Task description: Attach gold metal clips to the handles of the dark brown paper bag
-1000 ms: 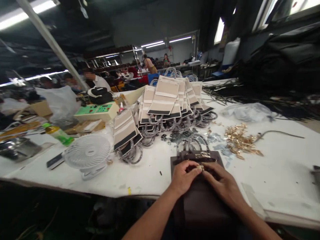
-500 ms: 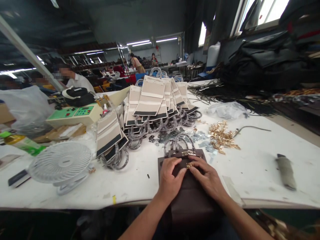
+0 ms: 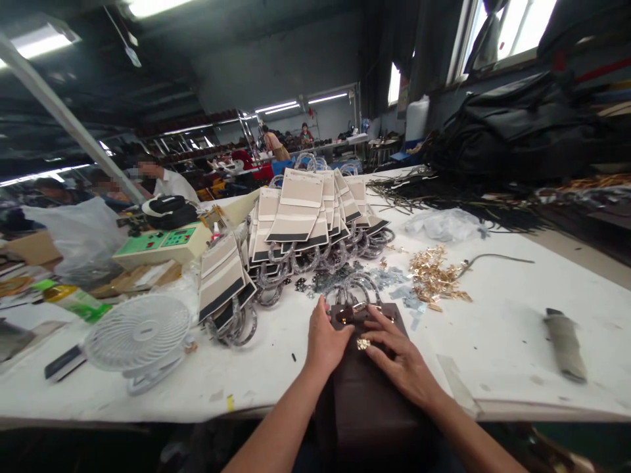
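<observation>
A dark brown handbag [image 3: 367,394] leans toward me at the table's front edge, its plastic-wrapped handles [image 3: 362,284] pointing away. My left hand [image 3: 326,338] grips the bag's left edge near the top, thumb across the front and fingers partly hidden. Between the thumb and fingers of my right hand [image 3: 399,358] is a small cluster of gold metal fittings [image 3: 363,343], held just over the bag's front. The right index finger reaches to a gold-coloured clasp strip [image 3: 362,307] by the bag's top.
Beyond the bag lie a pile of gold fittings [image 3: 436,272] and scattered grey pieces [image 3: 335,279]. Overlapping beige panels [image 3: 298,197] with wrapped handles stand behind. A white fan [image 3: 140,335] is at left, a grey roll [image 3: 566,345] at right. People sit or stand farther back.
The fittings have gone from between both hands' fingertips to my right hand alone, slightly lower left. My left hand has shifted toward the bag's left edge. The camera view has tilted up.
</observation>
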The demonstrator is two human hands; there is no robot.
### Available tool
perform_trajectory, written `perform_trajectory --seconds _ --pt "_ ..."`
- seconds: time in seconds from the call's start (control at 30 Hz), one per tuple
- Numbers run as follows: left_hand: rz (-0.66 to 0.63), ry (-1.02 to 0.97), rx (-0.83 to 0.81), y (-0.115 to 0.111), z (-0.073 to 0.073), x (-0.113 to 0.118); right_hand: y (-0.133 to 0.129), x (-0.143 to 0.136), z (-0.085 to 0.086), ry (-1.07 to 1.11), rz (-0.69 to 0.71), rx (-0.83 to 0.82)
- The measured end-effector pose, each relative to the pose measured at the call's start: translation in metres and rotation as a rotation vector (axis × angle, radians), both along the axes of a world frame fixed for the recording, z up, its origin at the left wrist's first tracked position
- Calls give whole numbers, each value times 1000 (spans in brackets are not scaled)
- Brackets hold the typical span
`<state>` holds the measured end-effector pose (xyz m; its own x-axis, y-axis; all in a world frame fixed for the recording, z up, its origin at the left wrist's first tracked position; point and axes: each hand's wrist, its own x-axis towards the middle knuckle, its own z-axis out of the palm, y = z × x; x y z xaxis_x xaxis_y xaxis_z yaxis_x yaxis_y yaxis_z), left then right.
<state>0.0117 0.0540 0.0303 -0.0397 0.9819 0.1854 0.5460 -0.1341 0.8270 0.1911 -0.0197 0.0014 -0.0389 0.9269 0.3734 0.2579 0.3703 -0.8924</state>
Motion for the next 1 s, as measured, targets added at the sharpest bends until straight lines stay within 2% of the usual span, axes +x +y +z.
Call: perform_trajectory --seconds 0.1,0.2,0.33,0.5,0.63,0.73,0.87,1.0 --pt "16 13 -33 14 5 6 -1 0 -1 -29 -22 19" --pt "36 -99 -80 22 12 13 -2 1 -2 -53 -47 25" --pt "24 -248 -137 22 19 23 -1 1 -4 -35 -111 61" --pt "-115 -510 -325 12 23 25 0 0 -5 55 -227 19" --pt "-255 -700 -489 8 27 19 7 8 -3 56 -316 53" --pt "-338 -794 -631 7 24 15 18 25 4 -89 -345 112" --pt "-412 -985 -873 7 10 13 33 55 20 -446 -257 108" --pt "-435 -1112 -909 7 -4 12 42 69 32 -742 -128 64"
